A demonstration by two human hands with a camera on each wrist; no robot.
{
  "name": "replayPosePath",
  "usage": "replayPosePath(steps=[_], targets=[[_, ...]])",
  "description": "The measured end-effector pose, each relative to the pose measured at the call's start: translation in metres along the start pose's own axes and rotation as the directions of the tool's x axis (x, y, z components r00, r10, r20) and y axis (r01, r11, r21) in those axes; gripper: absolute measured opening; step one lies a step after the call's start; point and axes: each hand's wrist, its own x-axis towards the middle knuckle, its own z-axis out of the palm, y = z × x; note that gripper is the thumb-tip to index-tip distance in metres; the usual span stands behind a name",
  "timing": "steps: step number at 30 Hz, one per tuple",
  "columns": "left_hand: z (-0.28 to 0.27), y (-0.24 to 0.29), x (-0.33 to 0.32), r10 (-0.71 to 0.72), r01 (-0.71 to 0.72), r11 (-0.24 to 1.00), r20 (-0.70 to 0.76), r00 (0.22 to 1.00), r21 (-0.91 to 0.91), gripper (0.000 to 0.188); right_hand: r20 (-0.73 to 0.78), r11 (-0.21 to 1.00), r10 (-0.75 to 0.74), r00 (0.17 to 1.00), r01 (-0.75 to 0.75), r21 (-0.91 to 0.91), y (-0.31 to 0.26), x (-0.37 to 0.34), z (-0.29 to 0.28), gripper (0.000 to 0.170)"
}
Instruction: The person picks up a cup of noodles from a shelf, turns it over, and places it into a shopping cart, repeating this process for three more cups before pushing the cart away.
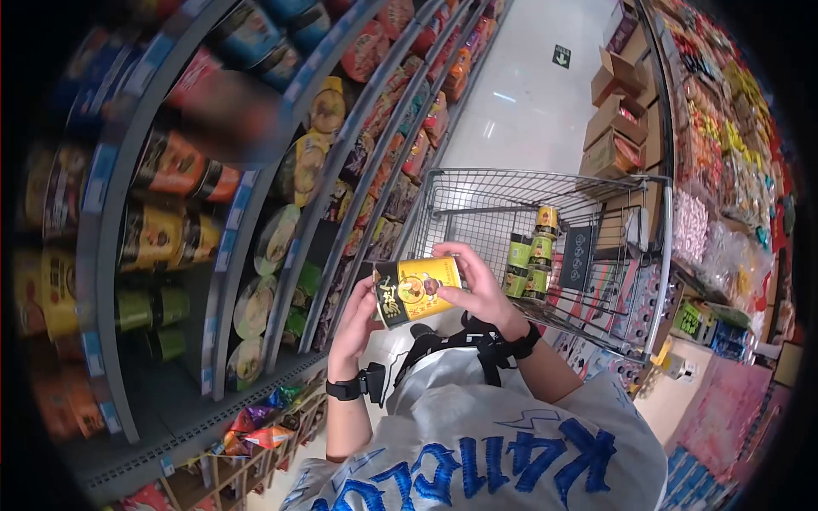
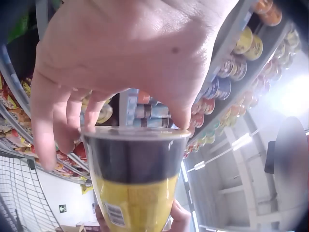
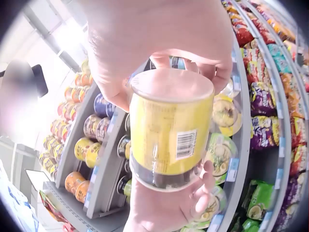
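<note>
A yellow-and-black instant noodle cup (image 1: 416,298) lies sideways between both hands, in front of the shirt. My left hand (image 1: 352,322) holds it at the black lid end; the left wrist view shows thumb and fingers spread round the rim. At the yellow base end, my right hand (image 1: 484,300) grips the cup, its thumb across the printed side. A barcode on the yellow wall of the noodle cup (image 3: 166,130) faces the right wrist camera. Beyond the hands stands a wire shopping cart (image 1: 477,183) holding several green cups (image 1: 538,249) and a yellow-topped cup (image 1: 547,220).
Tall shelves (image 1: 223,281) of cup, bowl and bag noodles run along the left. Cardboard boxes (image 1: 615,119) and bagged goods (image 1: 716,128) line the right, with the pale aisle floor (image 1: 503,94) between. Colourful packets (image 1: 260,426) sit low at the shelf's near end.
</note>
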Motion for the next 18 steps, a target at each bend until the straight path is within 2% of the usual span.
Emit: replayPosePath(steps=[4, 5, 6, 9, 11, 12, 13, 14, 16, 18], targets=[[0.052, -0.003, 0.058, -0.065, 0.063, 0.995, 0.017, 0.998, 0.083, 0.069, -0.123, 0.998, -0.058, 0.991, 0.061, 0.014, 0.019, 0.002, -0.069, 0.065], [0.066, -0.003, 0.074, -0.084, 0.084, 0.992, -0.01, 0.996, 0.096, 0.07, -0.159, 0.995, -0.033, 0.987, 0.047, 0.085, 0.023, 0.002, -0.084, 0.065], [0.076, -0.007, 0.092, -0.173, 0.172, 0.984, 0.01, 0.985, 0.054, 0.064, -0.181, 0.989, 0.06, 0.982, -0.034, 0.142, 0.027, 0.002, -0.1, 0.063], [0.103, -0.034, 0.144, -0.221, 0.219, 0.975, 0.085, 0.972, 0.029, 0.061, -0.377, 0.982, 0.052, 0.925, 0.021, 0.188, 0.053, 0.008, -0.146, 0.07], [0.123, -0.061, 0.175, -0.226, 0.226, 0.974, 0.033, 0.973, 0.028, 0.062, -0.51, 0.93, 0.264, 0.819, -0.076, 0.36, 0.064, 0.01, -0.173, 0.074], [0.133, -0.073, 0.189, -0.24, 0.24, 0.971, 0.022, 0.971, 0.011, 0.063, -0.54, 0.875, 0.374, 0.754, -0.094, 0.475, 0.077, 0.008, -0.187, 0.074], [0.149, -0.076, 0.2, -0.243, 0.243, 0.969, -0.007, 0.97, 0.05, 0.063, -0.543, 0.834, 0.423, 0.726, -0.077, 0.547, 0.088, 0.006, -0.2, 0.072], [0.157, -0.084, 0.213, -0.264, 0.266, 0.958, -0.029, 0.964, 0.111, 0.069, -0.555, 0.83, 0.432, 0.711, -0.072, 0.554, 0.098, 0.001, -0.214, 0.072], [0.176, -0.108, 0.249, -0.298, 0.289, 0.926, 0.0, 0.955, 0.243, 0.077, -0.535, 0.901, 0.412, 0.738, -0.241, 0.361, 0.118, -0.017, -0.244, 0.068], [0.189, -0.125, 0.274, -0.322, 0.308, 0.903, -0.002, 0.947, 0.299, 0.085, -0.56, 0.851, 0.517, 0.648, -0.32, 0.415, 0.13, -0.03, -0.263, 0.063]])
